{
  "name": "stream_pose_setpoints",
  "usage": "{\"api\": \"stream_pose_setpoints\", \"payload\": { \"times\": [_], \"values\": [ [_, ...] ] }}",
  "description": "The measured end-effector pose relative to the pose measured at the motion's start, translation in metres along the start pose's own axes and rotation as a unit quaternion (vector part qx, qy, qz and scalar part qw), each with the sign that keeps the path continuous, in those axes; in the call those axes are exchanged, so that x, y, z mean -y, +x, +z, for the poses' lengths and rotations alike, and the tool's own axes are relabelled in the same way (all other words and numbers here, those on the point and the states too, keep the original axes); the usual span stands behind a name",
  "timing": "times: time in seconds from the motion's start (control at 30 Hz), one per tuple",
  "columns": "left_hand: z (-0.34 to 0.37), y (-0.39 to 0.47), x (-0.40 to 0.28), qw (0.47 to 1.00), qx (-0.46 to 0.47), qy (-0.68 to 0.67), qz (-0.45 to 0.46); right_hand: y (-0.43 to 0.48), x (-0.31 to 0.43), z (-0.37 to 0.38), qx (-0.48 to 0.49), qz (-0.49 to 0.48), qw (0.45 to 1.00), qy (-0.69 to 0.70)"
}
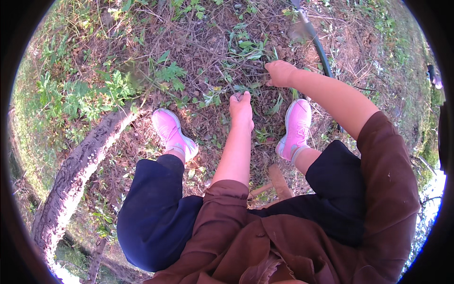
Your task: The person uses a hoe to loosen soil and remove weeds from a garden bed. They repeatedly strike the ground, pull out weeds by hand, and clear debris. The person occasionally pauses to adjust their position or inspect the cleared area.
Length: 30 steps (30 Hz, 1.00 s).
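Observation:
My left hand (241, 109) is low over the ground between my two feet, its fingers closed on a thin plant stem. Ahead and to the right, my right hand (281, 73) reaches down at the edge of a patch of cut or loose green leaves (250, 51); its fingertips are partly hidden, and whether they grip anything cannot be told. Leafy sprigs (212, 96) lie just beyond my left hand. Beyond my right forearm lies a tool with a dark green handle (320, 49) and a metal part at the top edge of the view.
A rough-barked tree trunk (83, 159) slants up from the ground at the left. A wooden stool (280, 181) is partly seen beneath me. My pink shoes (166, 124) stand on soil with dry grass. Leafy weeds (117, 88) grow at the left.

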State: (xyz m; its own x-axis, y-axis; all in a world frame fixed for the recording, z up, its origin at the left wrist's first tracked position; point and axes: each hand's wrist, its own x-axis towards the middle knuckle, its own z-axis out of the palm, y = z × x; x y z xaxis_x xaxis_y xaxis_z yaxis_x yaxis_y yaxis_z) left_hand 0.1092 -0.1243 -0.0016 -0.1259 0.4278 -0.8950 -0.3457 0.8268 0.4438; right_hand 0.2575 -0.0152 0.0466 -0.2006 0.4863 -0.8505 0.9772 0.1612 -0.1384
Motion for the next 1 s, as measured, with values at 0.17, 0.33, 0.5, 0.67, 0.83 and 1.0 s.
{"api": "stream_pose_setpoints", "payload": {
  "times": [0.17, 0.33, 0.5, 0.67, 0.83, 1.0],
  "values": [
    [-0.005, -0.002, -0.005, 0.993, 0.096, -0.056, -0.032, -0.014, 0.015, 0.03, -0.058, 0.018, 0.998, 0.006],
    [0.001, -0.002, -0.012, 0.99, 0.13, -0.03, -0.052, -0.009, 0.026, 0.03, 0.036, 0.024, 0.999, -0.031],
    [0.002, 0.001, -0.012, 0.977, 0.182, -0.099, -0.056, -0.01, 0.033, 0.037, -0.017, -0.051, 0.997, -0.047],
    [0.006, -0.004, -0.022, 0.964, 0.189, -0.182, -0.042, -0.002, 0.025, 0.034, 0.023, -0.025, 0.991, 0.128],
    [0.011, -0.013, -0.041, 0.952, 0.201, -0.223, -0.063, -0.007, 0.026, 0.018, -0.005, -0.041, 0.971, 0.234],
    [0.018, -0.022, -0.043, 0.959, 0.165, -0.232, -0.011, -0.016, 0.029, -0.025, -0.058, -0.059, 0.996, 0.046]
  ]
}}
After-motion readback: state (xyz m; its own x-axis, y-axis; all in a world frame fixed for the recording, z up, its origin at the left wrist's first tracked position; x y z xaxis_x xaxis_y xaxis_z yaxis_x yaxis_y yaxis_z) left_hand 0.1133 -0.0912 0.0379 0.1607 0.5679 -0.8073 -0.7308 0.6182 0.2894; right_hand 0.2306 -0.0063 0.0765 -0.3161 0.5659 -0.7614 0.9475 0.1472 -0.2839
